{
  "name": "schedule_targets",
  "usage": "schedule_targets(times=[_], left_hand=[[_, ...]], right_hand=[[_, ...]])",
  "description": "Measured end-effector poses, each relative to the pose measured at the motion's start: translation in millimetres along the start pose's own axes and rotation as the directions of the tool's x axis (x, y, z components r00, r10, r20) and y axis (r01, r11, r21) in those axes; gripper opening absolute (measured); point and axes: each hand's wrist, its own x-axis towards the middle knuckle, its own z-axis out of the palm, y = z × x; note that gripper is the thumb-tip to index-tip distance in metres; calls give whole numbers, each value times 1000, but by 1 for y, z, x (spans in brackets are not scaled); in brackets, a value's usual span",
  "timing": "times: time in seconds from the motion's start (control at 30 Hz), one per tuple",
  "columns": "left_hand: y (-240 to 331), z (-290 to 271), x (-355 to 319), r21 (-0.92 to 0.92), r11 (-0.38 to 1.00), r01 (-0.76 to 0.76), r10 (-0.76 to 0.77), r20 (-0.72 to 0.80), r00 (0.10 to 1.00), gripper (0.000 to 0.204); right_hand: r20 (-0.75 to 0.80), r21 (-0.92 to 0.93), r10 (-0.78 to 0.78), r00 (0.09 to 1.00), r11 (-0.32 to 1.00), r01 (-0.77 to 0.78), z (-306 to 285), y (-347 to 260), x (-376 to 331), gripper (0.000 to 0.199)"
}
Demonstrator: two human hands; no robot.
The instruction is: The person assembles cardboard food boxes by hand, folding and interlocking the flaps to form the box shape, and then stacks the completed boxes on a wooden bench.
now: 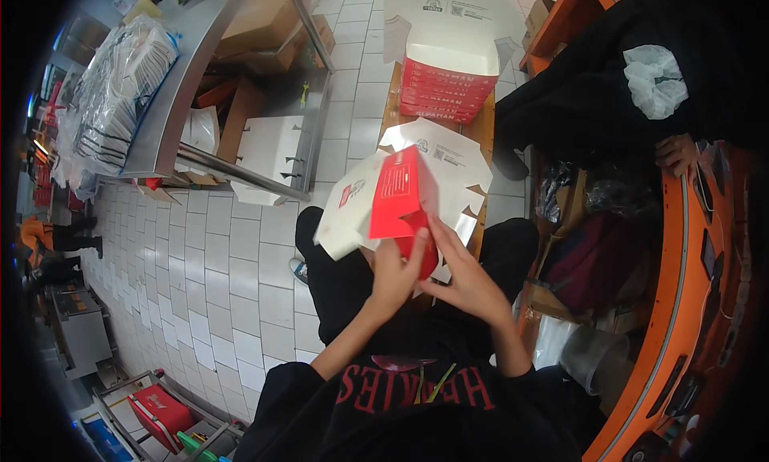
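Observation:
A partly folded red and white cardboard box [404, 191] is held over my lap, its red panel standing up and its white inner side spread to the left. My left hand [392, 279] is closed on the box's near edge, thumb against a red flap. On the other side, my right hand [471, 287] presses the same near red part between its thumb and rather straight fingers. Under the box lies a flat white cardboard blank [456, 162] with notched edges, on a wooden bench [391, 102]. Some of my left fingers are hidden behind the box.
Beyond, a stack of folded red boxes [445, 94] with a raised white lid [456, 18] stands on the bench. A steel table [210, 62] with cartons below is at left. At right, an orange counter [641, 366] runs past another person's hand [677, 155] and dark clothing.

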Motion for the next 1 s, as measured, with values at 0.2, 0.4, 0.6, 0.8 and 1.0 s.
schedule_targets(times=[0.2,0.4,0.6,0.8,1.0], left_hand=[[33,-30,10,-743,669,-29,-139,-164,977,26],[35,-47,20,-815,574,80,-165,-20,986,29],[30,-38,19,-903,414,113,-143,58,988,35],[26,-33,9,-932,333,142,-192,81,978,41],[39,-30,-1,-924,373,79,-112,40,993,41]], right_hand=[[110,-415,-234,966,872,258,2,-29,2,86],[-243,-339,-643,726,757,558,12,-25,7,59],[-134,-529,-699,702,650,546,4,-33,9,35],[-31,-644,-578,815,636,426,1,-44,6,49],[-17,-643,-563,826,639,422,-5,-50,6,45]])
